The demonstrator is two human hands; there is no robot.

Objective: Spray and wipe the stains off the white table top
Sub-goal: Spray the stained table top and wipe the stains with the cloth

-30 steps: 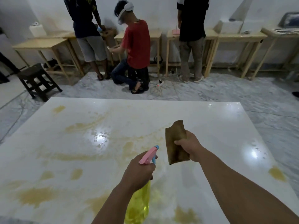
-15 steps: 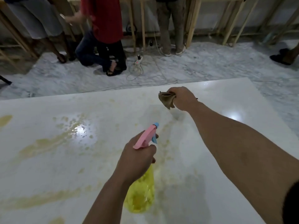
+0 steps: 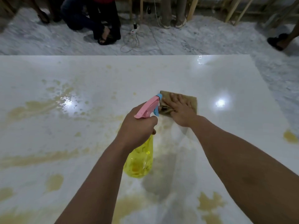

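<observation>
The white table top [image 3: 218, 81] fills most of the view and carries yellowish-brown stains [image 3: 37, 107] on its left, front and right parts. My left hand [image 3: 137, 126] grips a spray bottle [image 3: 140, 160] with a yellow body and a pink and blue head, held above the table's middle. My right hand [image 3: 179, 110] lies flat, fingers spread, pressing a brown cloth [image 3: 193, 101] onto the surface just right of the bottle's nozzle.
Beyond the far table edge is a marble floor with a power strip and coiled cable [image 3: 132, 39]. A kneeling person [image 3: 97, 16] and standing legs [image 3: 173, 13] are there. A sandalled foot [image 3: 278, 42] stands at the far right. Wooden table legs [image 3: 192, 8] line the back.
My right hand has gone from holding the cloth bunched in the air to pressing it flat on the table, nearer to me. The view has tilted further down. The bottle stays gripped.
</observation>
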